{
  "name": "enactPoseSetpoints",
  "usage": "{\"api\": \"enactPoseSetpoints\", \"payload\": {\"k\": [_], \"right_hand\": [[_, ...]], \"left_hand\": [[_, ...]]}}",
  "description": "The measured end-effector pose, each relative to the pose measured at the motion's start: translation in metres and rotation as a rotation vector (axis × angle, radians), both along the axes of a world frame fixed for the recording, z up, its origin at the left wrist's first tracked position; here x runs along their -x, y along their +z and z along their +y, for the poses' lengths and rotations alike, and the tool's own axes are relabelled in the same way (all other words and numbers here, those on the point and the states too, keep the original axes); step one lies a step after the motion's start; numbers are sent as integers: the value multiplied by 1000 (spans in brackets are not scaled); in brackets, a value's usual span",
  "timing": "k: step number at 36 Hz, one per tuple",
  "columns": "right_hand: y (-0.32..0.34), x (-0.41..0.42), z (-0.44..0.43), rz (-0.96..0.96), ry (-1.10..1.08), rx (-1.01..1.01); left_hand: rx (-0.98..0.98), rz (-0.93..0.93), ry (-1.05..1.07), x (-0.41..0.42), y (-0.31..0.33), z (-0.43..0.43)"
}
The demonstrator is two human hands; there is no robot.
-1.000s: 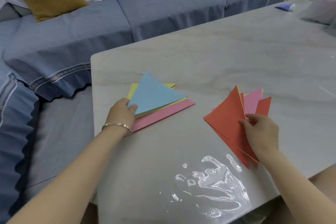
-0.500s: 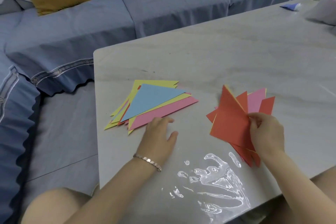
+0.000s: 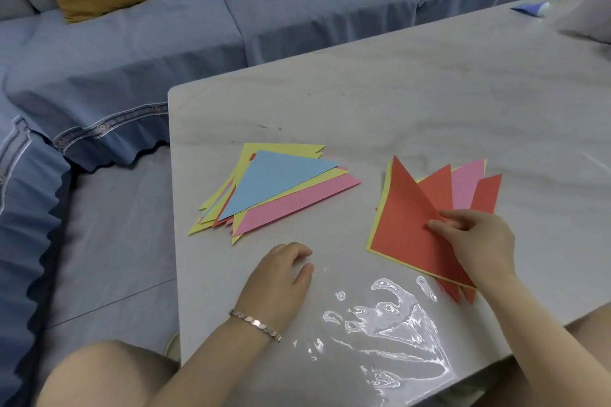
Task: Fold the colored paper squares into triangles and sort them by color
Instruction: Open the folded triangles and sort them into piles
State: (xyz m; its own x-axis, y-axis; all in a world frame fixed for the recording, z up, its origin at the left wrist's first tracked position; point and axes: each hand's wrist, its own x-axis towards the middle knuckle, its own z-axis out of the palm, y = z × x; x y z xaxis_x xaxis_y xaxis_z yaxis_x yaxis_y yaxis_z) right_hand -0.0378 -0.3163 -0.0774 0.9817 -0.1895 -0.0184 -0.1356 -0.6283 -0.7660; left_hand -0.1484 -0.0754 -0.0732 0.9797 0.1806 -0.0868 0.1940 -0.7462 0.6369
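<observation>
Paper triangles, folded and mixed in colour, lie in two lots. Your right hand pinches a fan of red, pink and yellow triangles at its near corner, with fingertips on the top red paper triangle. The fan sits low on the pale stone-look counter; can't tell if it lies fully flat. Your left hand rests on the counter just below the mixed pile, fingers loosely curled, holding nothing. That pile has a light blue paper triangle on top.

Step is likely sorting. Thumb the top red off and take it with the free left hand. Start a red-only stack on bare counter between the lots. Lift one sheet only, since thin paper tends to cling in pairs. Stay off the glossy clear film, probably slippery.
</observation>
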Motion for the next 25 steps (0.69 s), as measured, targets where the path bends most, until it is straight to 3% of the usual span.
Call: {"api": "enactPoseSetpoints", "payload": {"k": [5,10,13,17,19,22,25], "right_hand": [[8,5,6,-90,35,66],[15,17,22,-90,104,-105],[19,33,43,-21,127,-358],[23,59,74,137,79,-731],[24,69,85,167,116,-818],[20,77,90,71,183,-702],[9,80,82,-171,205,-359]], "left_hand": [[38,8,28,1,-2,0],[126,28,59,0,3,-6],[323,56,147,0,7,-14],[732,124,306,-1,12,-27],[929,159,384,0,13,-32],[994,239,384,0,9,-29],[714,234,298,-4,1,-10]]}}
